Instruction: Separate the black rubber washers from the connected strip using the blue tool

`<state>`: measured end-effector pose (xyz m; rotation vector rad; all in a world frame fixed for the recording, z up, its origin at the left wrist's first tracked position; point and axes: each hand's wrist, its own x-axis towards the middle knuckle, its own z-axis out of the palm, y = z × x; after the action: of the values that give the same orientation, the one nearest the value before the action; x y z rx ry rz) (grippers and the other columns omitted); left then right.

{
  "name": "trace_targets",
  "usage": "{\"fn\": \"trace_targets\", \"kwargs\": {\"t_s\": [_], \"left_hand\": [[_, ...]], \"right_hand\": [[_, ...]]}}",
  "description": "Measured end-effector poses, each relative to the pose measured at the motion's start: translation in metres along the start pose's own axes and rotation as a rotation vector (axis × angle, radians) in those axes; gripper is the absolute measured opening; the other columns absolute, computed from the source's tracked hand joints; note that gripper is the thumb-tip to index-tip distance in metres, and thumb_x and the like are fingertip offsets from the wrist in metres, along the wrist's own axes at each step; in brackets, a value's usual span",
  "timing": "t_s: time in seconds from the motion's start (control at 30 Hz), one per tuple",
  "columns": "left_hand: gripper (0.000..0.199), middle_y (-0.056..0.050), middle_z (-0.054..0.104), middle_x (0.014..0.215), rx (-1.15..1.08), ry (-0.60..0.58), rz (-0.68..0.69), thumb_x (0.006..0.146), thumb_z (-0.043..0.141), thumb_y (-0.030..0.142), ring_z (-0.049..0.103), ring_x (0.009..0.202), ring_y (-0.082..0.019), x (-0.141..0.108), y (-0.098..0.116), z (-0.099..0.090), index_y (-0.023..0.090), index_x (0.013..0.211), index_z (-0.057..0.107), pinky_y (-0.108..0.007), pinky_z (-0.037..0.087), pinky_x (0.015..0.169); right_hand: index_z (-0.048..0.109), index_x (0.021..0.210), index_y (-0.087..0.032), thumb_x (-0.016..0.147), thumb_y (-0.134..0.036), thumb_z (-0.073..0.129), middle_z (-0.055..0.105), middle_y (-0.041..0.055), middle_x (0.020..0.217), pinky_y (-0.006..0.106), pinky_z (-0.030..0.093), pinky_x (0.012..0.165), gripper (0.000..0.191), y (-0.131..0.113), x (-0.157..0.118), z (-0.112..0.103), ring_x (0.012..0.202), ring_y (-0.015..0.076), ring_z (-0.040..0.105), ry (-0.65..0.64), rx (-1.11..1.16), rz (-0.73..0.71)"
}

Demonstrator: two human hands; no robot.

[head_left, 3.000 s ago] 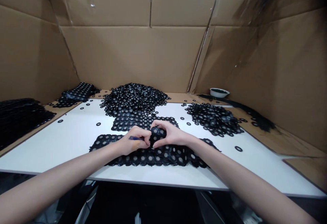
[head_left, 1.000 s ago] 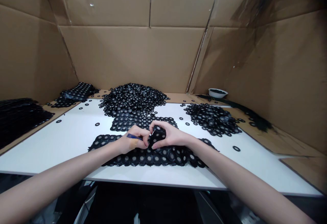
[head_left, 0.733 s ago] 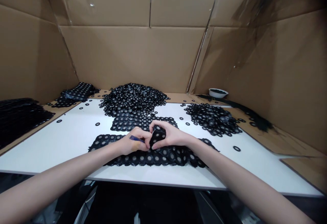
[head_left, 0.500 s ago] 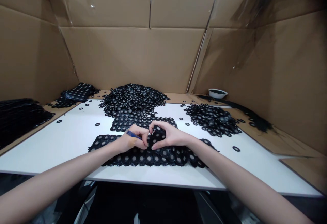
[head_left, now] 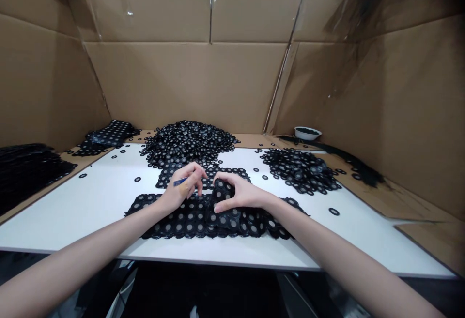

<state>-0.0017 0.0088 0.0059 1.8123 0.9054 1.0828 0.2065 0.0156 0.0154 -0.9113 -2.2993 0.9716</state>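
A black moulded sheet (head_left: 189, 215), set with rows of rings with grey centres, lies near the table's front edge. My right hand (head_left: 242, 193) grips a raised, folded part of the sheet (head_left: 222, 192) between thumb and fingers. Just left of that fold, my left hand (head_left: 184, 188) hovers over the sheet with its fingers curled. A slim blue pen-like tool (head_left: 180, 181) is tucked in the left hand; its tip is hidden. Behind the hands lies another black ring sheet (head_left: 236, 172), partly covered by them.
A large heap of black rings (head_left: 189, 139) stands at the back, a smaller heap (head_left: 301, 168) to the right. Stacked black sheets (head_left: 29, 173) lie at left. A white bowl (head_left: 307, 134) sits back right. Cardboard walls (head_left: 181, 85) enclose the white table (head_left: 72, 211).
My left hand has moved left and up, away from the fold, and its fingers have loosened. The right hand still holds the folded part, which now shows more fully.
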Motion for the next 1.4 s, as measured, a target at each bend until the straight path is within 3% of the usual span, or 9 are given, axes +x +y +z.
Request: {"fn": "trace_targets", "kwargs": {"t_s": [0.1, 0.2, 0.4, 0.7, 0.93, 1.13, 1.3, 1.4], "left_hand": [[0.040, 0.002, 0.055, 0.054, 0.170, -0.096, 0.097, 0.095, 0.037, 0.042, 0.049, 0.051, -0.009, -0.001, -0.002, 0.000, 0.013, 0.076, 0.057, -0.020, 0.038, 0.054], [0.045, 0.002, 0.055, 0.055, 0.327, -0.167, 0.168, 0.094, 0.039, 0.041, 0.051, 0.056, -0.010, -0.001, 0.001, 0.000, 0.013, 0.063, 0.055, -0.021, 0.038, 0.062], [0.046, 0.004, 0.051, 0.050, 0.381, -0.223, 0.142, 0.094, 0.040, 0.040, 0.046, 0.049, -0.008, 0.000, 0.005, 0.002, 0.013, 0.057, 0.049, -0.020, 0.035, 0.056], [0.048, 0.004, 0.044, 0.050, 0.289, -0.260, 0.091, 0.091, 0.043, 0.043, 0.040, 0.050, -0.008, 0.004, 0.010, 0.000, 0.013, 0.054, 0.047, -0.020, 0.030, 0.051], [0.047, 0.004, 0.029, 0.051, 0.362, -0.160, 0.151, 0.090, 0.044, 0.039, 0.027, 0.049, -0.007, 0.014, 0.012, -0.022, 0.014, 0.051, 0.033, -0.021, 0.020, 0.047], [0.046, 0.004, 0.029, 0.052, 0.458, 0.037, 0.165, 0.088, 0.045, 0.039, 0.028, 0.050, -0.007, 0.022, 0.013, -0.048, 0.015, 0.052, 0.031, -0.022, 0.020, 0.048], [0.044, 0.003, 0.032, 0.053, 0.508, 0.144, 0.150, 0.088, 0.044, 0.040, 0.032, 0.051, -0.008, 0.025, 0.002, -0.082, 0.015, 0.054, 0.034, -0.021, 0.023, 0.048], [0.043, 0.004, 0.032, 0.052, 0.550, 0.230, 0.147, 0.087, 0.044, 0.042, 0.032, 0.050, -0.008, 0.023, -0.009, -0.104, 0.016, 0.055, 0.034, -0.020, 0.023, 0.047]], "right_hand": [[0.051, 0.087, -0.021, 0.062, -0.045, 0.077, 0.050, -0.0025, 0.085, 0.028, 0.041, 0.073, 0.043, 0.004, 0.001, 0.002, 0.081, 0.0159, 0.048, 0.000, 0.054, -0.045], [0.049, 0.082, -0.020, 0.064, -0.045, 0.076, 0.046, -0.0035, 0.079, 0.026, 0.038, 0.068, 0.041, 0.004, 0.001, 0.003, 0.076, 0.0141, 0.045, 0.020, 0.078, -0.063], [0.051, 0.087, -0.020, 0.069, -0.045, 0.073, 0.049, -0.0020, 0.082, 0.027, 0.039, 0.070, 0.038, 0.001, 0.001, 0.004, 0.077, 0.0143, 0.046, 0.055, 0.122, -0.075], [0.052, 0.098, -0.021, 0.071, -0.043, 0.072, 0.054, 0.0001, 0.092, 0.028, 0.044, 0.074, 0.040, 0.003, 0.001, 0.008, 0.081, 0.0147, 0.050, 0.088, 0.166, -0.116], [0.048, 0.122, -0.026, 0.079, -0.042, 0.065, 0.053, 0.0045, 0.123, 0.037, 0.038, 0.102, 0.049, -0.003, -0.005, 0.004, 0.113, 0.0198, 0.049, 0.125, 0.077, -0.122], [0.034, 0.138, -0.030, 0.065, -0.049, 0.075, 0.034, 0.0055, 0.145, 0.045, 0.026, 0.111, 0.086, 0.000, -0.008, -0.006, 0.132, 0.0259, 0.034, 0.098, -0.132, -0.080], [0.039, 0.134, -0.026, 0.068, -0.044, 0.074, 0.044, 0.0081, 0.139, 0.046, 0.032, 0.106, 0.077, 0.017, -0.004, -0.021, 0.125, 0.0270, 0.042, 0.191, -0.202, -0.063], [0.057, 0.115, -0.022, 0.070, -0.039, 0.072, 0.061, 0.0077, 0.116, 0.044, 0.041, 0.094, 0.050, 0.031, -0.001, -0.032, 0.106, 0.0275, 0.056, 0.181, -0.257, 0.031]]}}
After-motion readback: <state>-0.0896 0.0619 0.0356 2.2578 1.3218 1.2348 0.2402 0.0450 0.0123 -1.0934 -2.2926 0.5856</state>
